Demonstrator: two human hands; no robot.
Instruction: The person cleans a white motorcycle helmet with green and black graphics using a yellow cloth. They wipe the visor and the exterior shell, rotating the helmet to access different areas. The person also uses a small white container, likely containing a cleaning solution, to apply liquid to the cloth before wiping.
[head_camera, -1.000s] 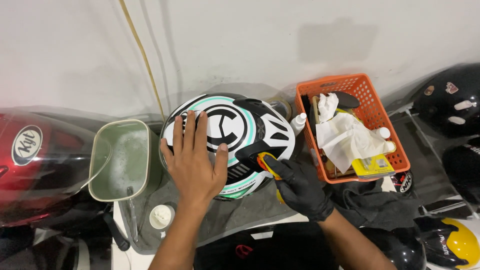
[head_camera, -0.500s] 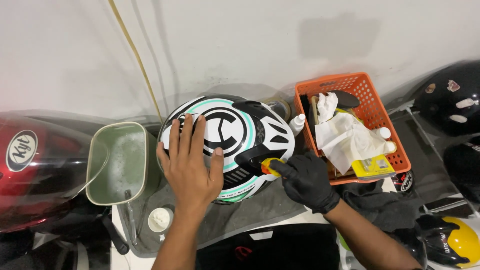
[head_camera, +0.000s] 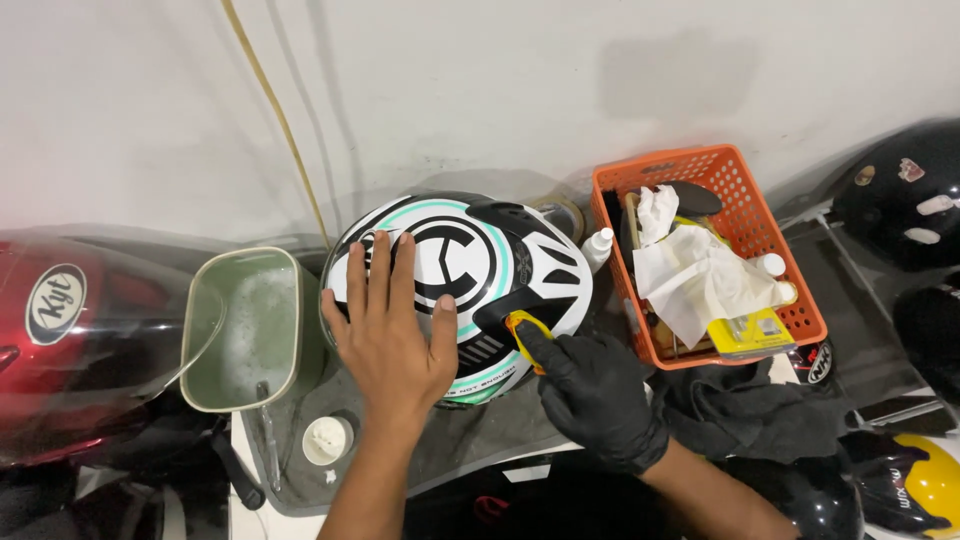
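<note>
A white helmet (head_camera: 480, 255) with black and teal markings lies on a grey mat in front of me. My bare left hand (head_camera: 392, 325) rests flat on its left side, fingers spread. My right hand (head_camera: 597, 395), in a black glove, grips a small yellow-handled tool (head_camera: 522, 333) whose black head presses against the helmet's lower right side.
A green tub of soapy water (head_camera: 250, 330) stands left of the helmet, with a small white cap (head_camera: 327, 440) near it. An orange basket (head_camera: 765, 200) of cloths and bottles is at the right. A red helmet (head_camera: 70, 340) lies far left, dark helmets (head_camera: 900, 200) far right.
The gloved right hand has shifted the tool slightly along the helmet's lower right side. The left hand stays flat on the helmet.
</note>
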